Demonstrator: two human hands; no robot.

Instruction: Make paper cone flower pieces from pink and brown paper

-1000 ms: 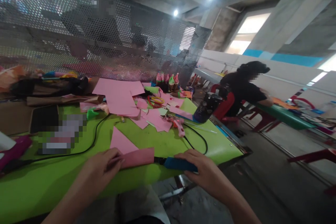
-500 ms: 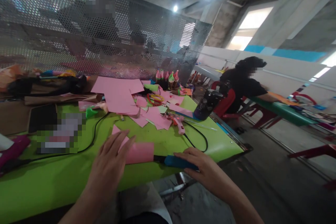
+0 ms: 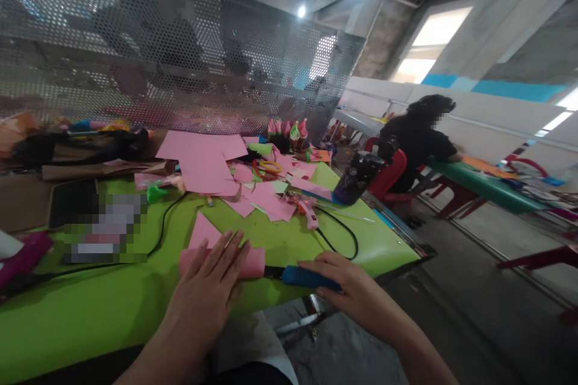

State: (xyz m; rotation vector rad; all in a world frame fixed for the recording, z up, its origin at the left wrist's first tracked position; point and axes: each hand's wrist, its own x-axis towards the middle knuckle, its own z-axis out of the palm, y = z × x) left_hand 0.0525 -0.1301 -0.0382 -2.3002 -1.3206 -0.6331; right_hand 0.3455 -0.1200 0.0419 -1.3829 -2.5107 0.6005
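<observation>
My left hand (image 3: 210, 283) lies spread on a folded piece of pink paper (image 3: 253, 261), pressing it against the green tabletop near the front edge. One pointed corner of the paper sticks up behind the fingers. In my right hand (image 3: 345, 286) is a blue-handled knife (image 3: 304, 277), gripped by its handle. Its dark blade runs leftward into the fold of the paper, so most of the blade is hidden. A pink glue gun (image 3: 309, 215) with a black cord rests just beyond.
Pink paper sheets (image 3: 203, 162) and offcuts lie at the back, with yellow-handled scissors (image 3: 270, 167) among them. A dark tumbler (image 3: 354, 177) stands near the right edge. A phone (image 3: 108, 225) lies left. Behind the perforated screen (image 3: 266, 78) is a person; another sits at a green table (image 3: 487, 186).
My left hand has slid right and flattened onto the pink paper, uncovering its left end and pointed corner. My right hand and the knife have barely moved.
</observation>
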